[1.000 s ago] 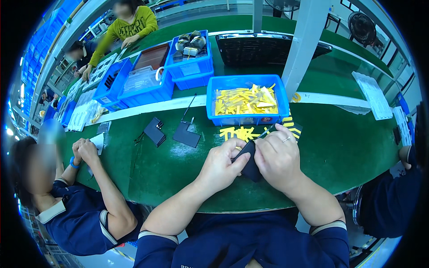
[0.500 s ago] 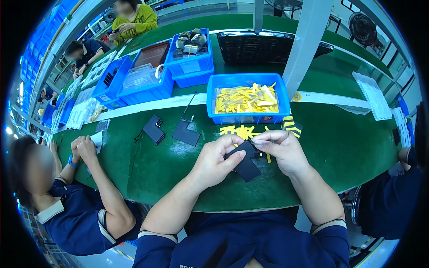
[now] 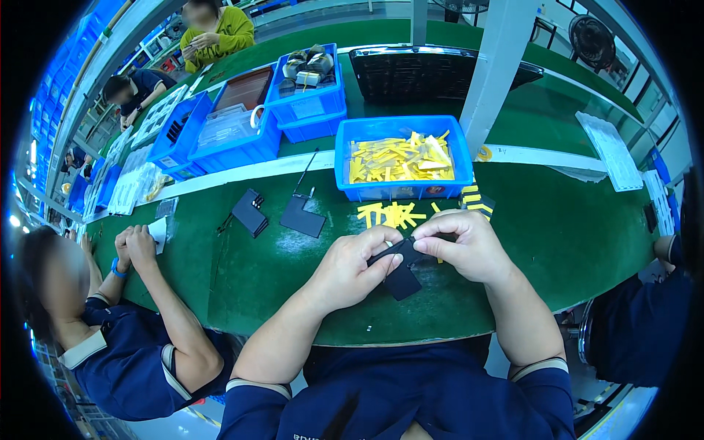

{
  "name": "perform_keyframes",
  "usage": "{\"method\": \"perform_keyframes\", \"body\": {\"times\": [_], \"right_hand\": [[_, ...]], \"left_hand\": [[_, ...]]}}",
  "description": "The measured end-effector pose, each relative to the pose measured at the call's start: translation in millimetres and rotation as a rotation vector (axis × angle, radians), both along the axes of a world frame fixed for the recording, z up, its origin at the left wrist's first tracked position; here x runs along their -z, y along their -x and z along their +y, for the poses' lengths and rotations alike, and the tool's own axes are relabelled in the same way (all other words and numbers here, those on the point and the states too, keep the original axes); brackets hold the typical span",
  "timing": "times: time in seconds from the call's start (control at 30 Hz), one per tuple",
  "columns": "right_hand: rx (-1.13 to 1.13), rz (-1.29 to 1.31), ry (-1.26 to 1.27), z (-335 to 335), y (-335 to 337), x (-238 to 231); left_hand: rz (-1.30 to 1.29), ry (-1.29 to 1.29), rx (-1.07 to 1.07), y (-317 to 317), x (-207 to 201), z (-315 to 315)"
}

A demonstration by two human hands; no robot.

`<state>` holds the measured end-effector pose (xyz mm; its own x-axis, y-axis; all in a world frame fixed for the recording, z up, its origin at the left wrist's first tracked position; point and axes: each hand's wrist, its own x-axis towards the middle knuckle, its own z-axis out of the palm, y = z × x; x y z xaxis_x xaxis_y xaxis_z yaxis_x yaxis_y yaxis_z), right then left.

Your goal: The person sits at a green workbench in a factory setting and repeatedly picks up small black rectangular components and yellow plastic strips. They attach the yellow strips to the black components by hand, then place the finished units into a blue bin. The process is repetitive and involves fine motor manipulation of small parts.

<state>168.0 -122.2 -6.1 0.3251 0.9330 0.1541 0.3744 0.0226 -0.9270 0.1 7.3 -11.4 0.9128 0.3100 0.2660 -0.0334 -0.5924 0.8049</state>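
A flat black L-shaped part (image 3: pixel 403 282) is held above the table edge in front of me. My left hand (image 3: pixel 356 265) is closed on its left side, thumb lying across the top face. At the part's upper right corner, my right hand (image 3: pixel 463 246) is closed in a pinch; its fingertips hide what lies between them. Loose yellow strips (image 3: pixel 392 215) lie just beyond my hands. Left of them rests another black L-shaped part (image 3: pixel 303 216) with a thin black cable, and beside it a small stack of similar black parts (image 3: pixel 250 213).
Behind the strips stands a blue bin (image 3: pixel 405 192) full of yellow strips. More blue bins (image 3: pixel 304 110) stand farther left, and a grey post (image 3: pixel 499 73) rises at the back. A co-worker's hands (image 3: pixel 137 246) are close on my left. A white tray (image 3: pixel 610 152) lies far right.
My right fingertips have closed in against the part's corner, and the small white tip that showed below them is out of sight. A tiny white bit now shows near the table's front edge.
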Motion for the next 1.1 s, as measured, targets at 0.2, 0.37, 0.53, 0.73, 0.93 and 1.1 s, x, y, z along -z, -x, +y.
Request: {"method": "perform_keyframes", "body": {"times": [0.2, 0.37, 0.53, 0.73, 0.93, 1.1], "right_hand": [[-0.005, -0.033, 0.035, -3.2, -0.1, -5.5], [0.048, -0.132, -0.064, -3.2, 7.6, -4.2], [0.063, -0.348, -0.191, -4.2, 13.8, -6.8], [0.117, -0.53, -0.31, -3.1, 15.9, -2.5], [0.108, -0.53, -0.401, -0.2, 23.3, -0.2], [0.169, -0.125, -0.334, 1.5, 29.5, 3.9]], "left_hand": [[0.036, 0.002, 0.001, 0.6, -3.3, -2.5], [0.025, -0.01, 0.024, 0.2, 2.4, -3.6], [-0.022, -0.076, 0.044, 2.6, 1.4, -6.2], [0.086, 0.023, 0.008, 3.0, -3.1, -8.3], [0.072, 0.021, -0.065, -4.1, -5.6, -12.6], [-0.043, 0.383, -0.102, -3.2, 4.3, -8.7]]}}
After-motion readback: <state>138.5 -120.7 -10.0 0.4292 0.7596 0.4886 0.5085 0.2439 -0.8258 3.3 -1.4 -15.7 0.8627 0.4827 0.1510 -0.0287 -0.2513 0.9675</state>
